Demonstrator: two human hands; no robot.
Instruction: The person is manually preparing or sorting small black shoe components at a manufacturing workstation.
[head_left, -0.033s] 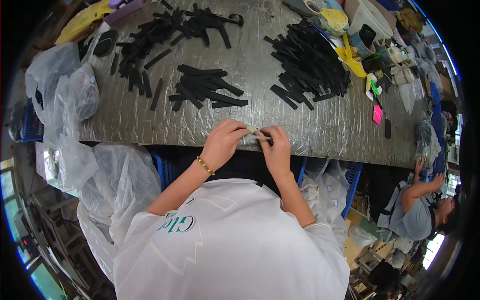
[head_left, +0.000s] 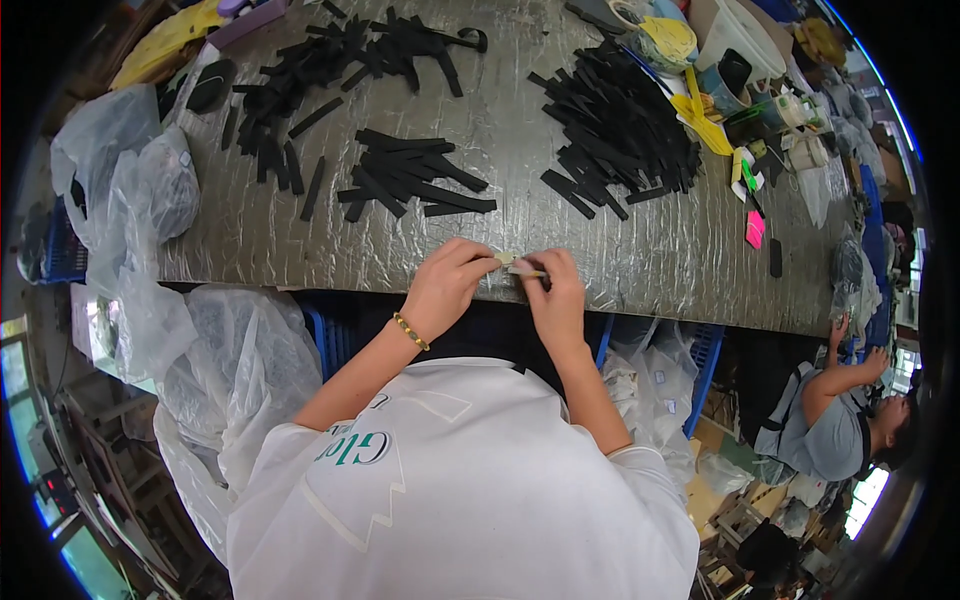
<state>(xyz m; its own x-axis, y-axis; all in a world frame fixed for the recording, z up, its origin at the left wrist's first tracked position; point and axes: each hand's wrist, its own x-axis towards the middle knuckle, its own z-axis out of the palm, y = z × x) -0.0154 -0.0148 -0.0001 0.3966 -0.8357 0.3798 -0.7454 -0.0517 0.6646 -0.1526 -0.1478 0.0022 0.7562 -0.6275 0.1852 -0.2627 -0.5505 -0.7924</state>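
Note:
At the table's near edge, my left hand [head_left: 448,287] pinches a small pale yellowish piece [head_left: 505,258] between thumb and fingertips. Close beside it on the right, my right hand [head_left: 557,303] is closed round a thin, pale stick-like tool [head_left: 527,271], its tip by the pale piece. The tool's kind is too small to make out, and whether tip and piece touch I cannot tell. Just beyond my hands lies a small heap of black strips [head_left: 410,172]. Larger piles of black strips spread at the far left [head_left: 290,90] and far right [head_left: 625,125].
Tubs and cups [head_left: 735,60], a yellow strap [head_left: 700,115] and a pink tag [head_left: 754,229] crowd the table's right side. Clear plastic bags [head_left: 125,180] hang over the left edge. Blue crates [head_left: 707,370] stand below the table. Another person [head_left: 820,415] works at the right.
My right hand has shifted very slightly to the right, and the thin tool's angle looks a little different. My left hand keeps its place on the pale piece.

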